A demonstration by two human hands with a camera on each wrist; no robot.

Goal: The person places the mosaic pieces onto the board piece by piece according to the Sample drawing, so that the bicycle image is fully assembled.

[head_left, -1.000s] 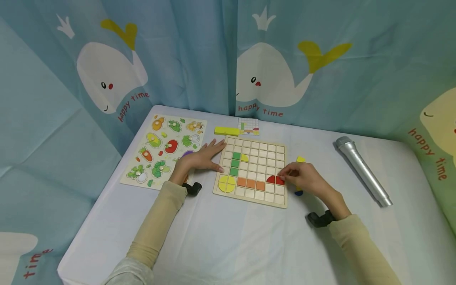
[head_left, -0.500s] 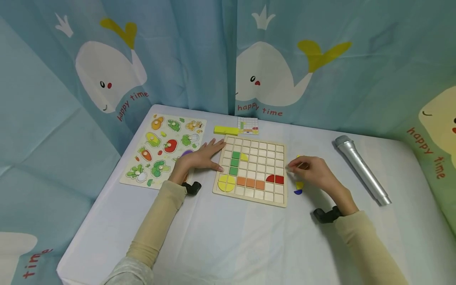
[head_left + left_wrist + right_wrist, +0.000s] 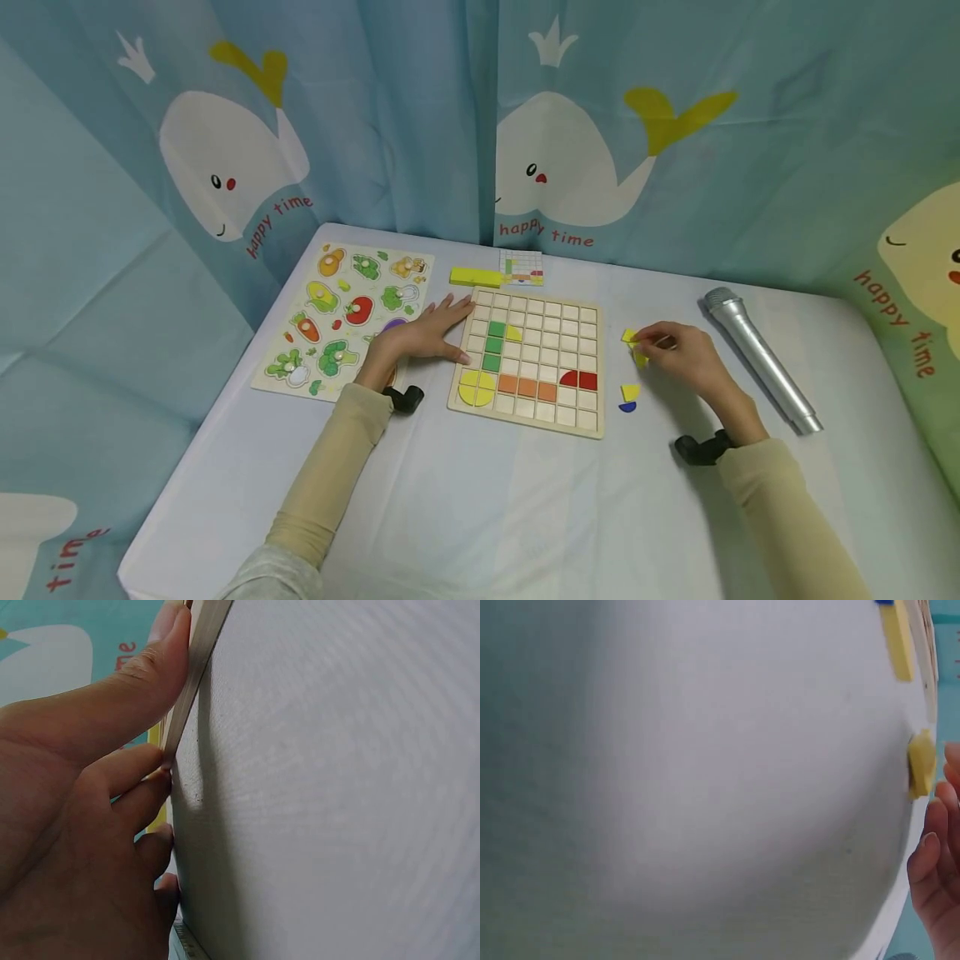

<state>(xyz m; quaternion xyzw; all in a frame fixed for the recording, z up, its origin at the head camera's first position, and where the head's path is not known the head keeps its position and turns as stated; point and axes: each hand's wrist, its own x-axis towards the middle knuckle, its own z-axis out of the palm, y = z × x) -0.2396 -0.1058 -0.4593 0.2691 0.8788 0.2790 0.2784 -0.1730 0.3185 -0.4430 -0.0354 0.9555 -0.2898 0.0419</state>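
Note:
A wooden grid board point(image 3: 538, 322) carries three green squares point(image 3: 494, 343), a yellow quarter-circle point(image 3: 513, 333), a yellow circle point(image 3: 477, 388), three orange squares point(image 3: 527, 386) and two red pieces point(image 3: 578, 380) side by side. My left hand point(image 3: 422, 340) rests at the board's left edge, fingers spread. In the left wrist view its thumb point(image 3: 146, 671) lies against the wooden edge. To the right of the board, my right hand point(image 3: 678, 354) has its fingertips right at small yellow pieces point(image 3: 628, 335). In the right wrist view, a yellow piece point(image 3: 921, 763) shows beside the loosely bent fingers.
Nearer the front lie another yellow piece point(image 3: 631, 392) and a blue half-round piece point(image 3: 627, 407). A silver microphone point(image 3: 765, 362) lies at the right. Behind the board are a yellow block point(image 3: 474, 277) and a printed grid card point(image 3: 530, 260). A vegetable puzzle board point(image 3: 347, 337) lies left.
My right hand has moved away from the red pieces on the board, rightward to the yellow pieces on the table. My left hand has stayed at the board's edge.

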